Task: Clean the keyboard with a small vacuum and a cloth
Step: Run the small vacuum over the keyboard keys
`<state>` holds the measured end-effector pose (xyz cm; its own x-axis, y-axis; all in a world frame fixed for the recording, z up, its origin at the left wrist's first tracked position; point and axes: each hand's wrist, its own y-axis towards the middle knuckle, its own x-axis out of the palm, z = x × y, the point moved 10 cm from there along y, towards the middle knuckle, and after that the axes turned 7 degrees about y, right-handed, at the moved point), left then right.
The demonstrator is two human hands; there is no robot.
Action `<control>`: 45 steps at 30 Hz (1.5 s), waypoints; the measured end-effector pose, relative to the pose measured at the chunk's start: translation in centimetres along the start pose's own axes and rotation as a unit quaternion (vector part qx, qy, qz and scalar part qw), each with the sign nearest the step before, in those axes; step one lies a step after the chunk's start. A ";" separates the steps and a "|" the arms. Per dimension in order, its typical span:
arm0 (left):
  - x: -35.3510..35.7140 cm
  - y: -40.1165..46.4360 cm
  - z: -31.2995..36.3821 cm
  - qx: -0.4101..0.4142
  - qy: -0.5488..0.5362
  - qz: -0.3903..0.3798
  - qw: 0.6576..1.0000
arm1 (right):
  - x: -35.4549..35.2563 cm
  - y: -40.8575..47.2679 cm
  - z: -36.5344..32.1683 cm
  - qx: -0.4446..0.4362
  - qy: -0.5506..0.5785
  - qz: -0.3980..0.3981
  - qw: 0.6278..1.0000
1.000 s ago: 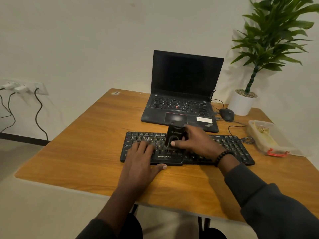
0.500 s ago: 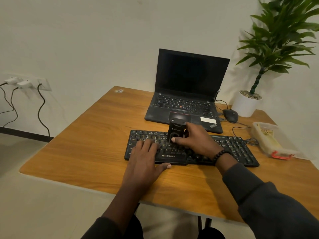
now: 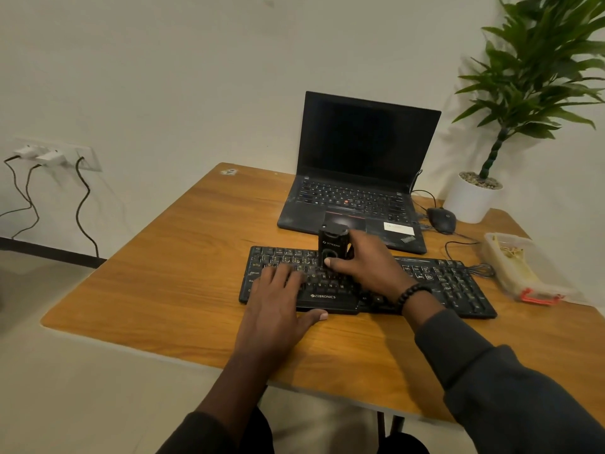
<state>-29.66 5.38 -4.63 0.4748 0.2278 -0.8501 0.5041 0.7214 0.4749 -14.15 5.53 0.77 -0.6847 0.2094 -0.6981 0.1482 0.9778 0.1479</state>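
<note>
We see the right hand (image 3: 370,267) grasping the small vacuum (image 3: 334,247) upright on the keyboard (image 3: 451,283); the left hand (image 3: 278,296) lies flat, released, on its left keys; behind the keyboard stands a laptop (image 3: 360,178).

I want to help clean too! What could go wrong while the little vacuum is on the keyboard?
1. The small vacuum stands tall on the keyboard, held only by the right hand; it might tip toward the laptop behind it.
2. The left hand rests flat on the keys, so dust beneath it could get missed.
</note>
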 end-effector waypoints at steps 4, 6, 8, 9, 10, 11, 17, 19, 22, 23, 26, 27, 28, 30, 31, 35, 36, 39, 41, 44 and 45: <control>0.0 -0.1 0.1 0.002 0.001 0.008 1.000 | 1.7 -0.3 -0.1 0.002 0.014 -0.049 0.999; 0.0 0.0 0.1 0.002 0.001 0.005 1.000 | 1.0 0.0 -0.6 -0.020 -0.024 -0.009 0.999; 0.1 0.0 0.0 0.000 -0.001 0.007 1.000 | 0.8 0.1 -0.6 -0.014 0.005 -0.002 1.000; 0.0 0.0 0.0 0.001 -0.001 0.011 1.000 | 1.3 0.0 -0.3 -0.002 0.035 -0.021 0.999; 0.0 0.0 0.0 0.003 0.000 0.016 1.000 | 1.8 -0.2 -0.2 0.004 0.046 -0.041 0.998; 0.0 0.0 0.0 0.004 -0.001 0.018 1.000 | 2.0 -0.2 -0.1 0.000 0.029 -0.044 0.999; 0.1 0.0 -0.1 0.007 -0.004 0.019 1.000 | 1.7 0.4 -0.8 -0.015 0.010 -0.027 0.999; 0.2 0.0 -0.2 0.003 -0.010 0.014 1.000 | 2.2 0.1 -0.5 -0.004 0.009 -0.038 0.999; -0.1 0.1 -0.2 0.000 -0.024 0.014 1.000 | 1.2 0.0 -0.8 -0.017 0.000 0.007 1.000; -0.5 0.0 -0.5 -0.015 -0.041 0.022 0.999 | 0.9 0.0 -0.7 -0.013 0.012 0.013 1.000; -2.0 -0.6 -4.0 -0.125 -0.113 0.061 0.984 | 0.8 -0.3 -0.7 -0.008 0.030 0.003 0.999; -2.1 -0.9 -5.4 -0.154 -0.119 0.060 0.979 | 1.0 -0.3 -0.6 -0.008 0.031 -0.007 0.999; -1.9 -1.2 -6.6 -0.168 -0.117 0.049 0.978 | 1.3 -0.4 -0.7 -0.007 0.030 -0.021 0.999; -1.3 -1.4 -8.0 -0.168 -0.120 0.018 0.978 | 2.4 -0.4 -1.2 -0.009 0.023 -0.059 0.998; -1.1 -1.4 -8.2 -0.164 -0.124 0.010 0.979 | 2.9 -0.4 -1.6 -0.017 0.015 -0.078 0.997; -1.4 -1.2 -8.0 -0.157 -0.120 0.033 0.980 | 2.3 0.6 -3.3 -0.068 -0.039 -0.066 0.995; -1.5 -1.1 -7.9 -0.156 -0.124 0.039 0.979 | 1.8 0.8 -3.2 -0.063 -0.036 -0.055 0.996; -1.5 -1.2 -8.1 -0.162 -0.138 0.044 0.976 | 2.0 0.8 -1.8 -0.017 0.009 -0.074 0.997; -1.5 -1.3 -8.1 -0.160 -0.136 0.045 0.977 | 2.9 0.5 -1.4 -0.012 -0.006 -0.103 0.995; -1.4 -1.2 -8.2 -0.162 -0.138 0.049 0.976 | 1.4 1.2 -1.9 -0.037 -0.052 -0.031 0.997; -1.5 -1.2 -8.3 -0.164 -0.139 0.049 0.975 | 1.2 1.3 -2.1 -0.037 -0.046 -0.022 0.998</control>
<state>-36.93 9.57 -5.86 0.7098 0.1530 -0.6876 0.2099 0.8858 0.4138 -16.23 7.08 1.59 -0.6206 0.1691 -0.7656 0.0641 0.9841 0.1654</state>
